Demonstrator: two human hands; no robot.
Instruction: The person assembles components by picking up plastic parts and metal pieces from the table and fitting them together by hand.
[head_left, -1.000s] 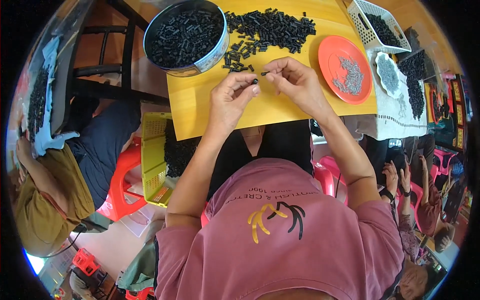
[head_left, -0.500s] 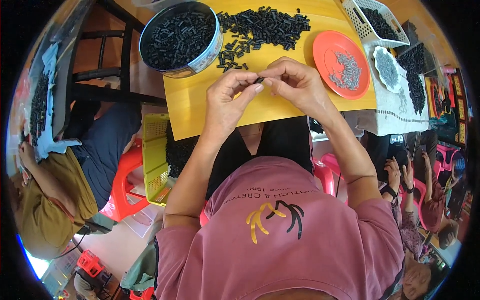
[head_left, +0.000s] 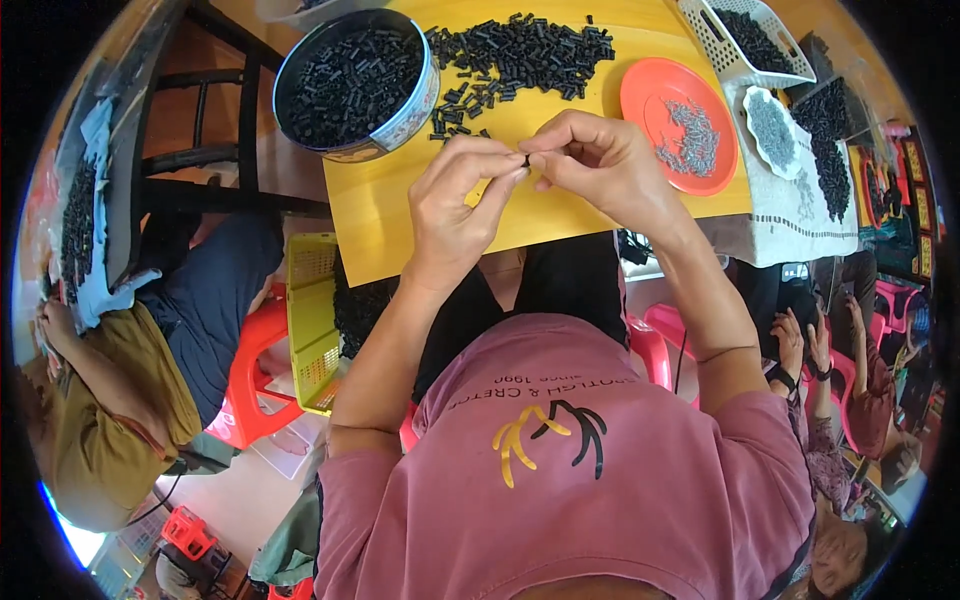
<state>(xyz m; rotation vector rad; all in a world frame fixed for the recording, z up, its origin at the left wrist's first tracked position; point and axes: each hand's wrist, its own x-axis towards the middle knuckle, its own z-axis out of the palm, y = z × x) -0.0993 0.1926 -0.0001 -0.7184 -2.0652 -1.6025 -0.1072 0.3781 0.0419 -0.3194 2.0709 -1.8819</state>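
head view: left hand (head_left: 455, 205), right hand (head_left: 600, 165) fingers pinch small black piece (head_left: 525, 160) together; round tin (head_left: 355, 80) behind.

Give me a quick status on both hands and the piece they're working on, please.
Left hand and right hand pinch one small black piece together above the yellow table. Loose black pieces beyond. Nothing in the way.

My tabletop (head_left: 400, 215) is bright yellow, strewn with a pile of black pieces (head_left: 520, 55). The round tin (head_left: 355, 85) beside it holds more black under a pale patterned rim. The plate (head_left: 680, 105) is orange with grey screws (head_left: 690, 125) on it. My shirt (head_left: 580, 480) is dusty pink with a yellow-and-black print.
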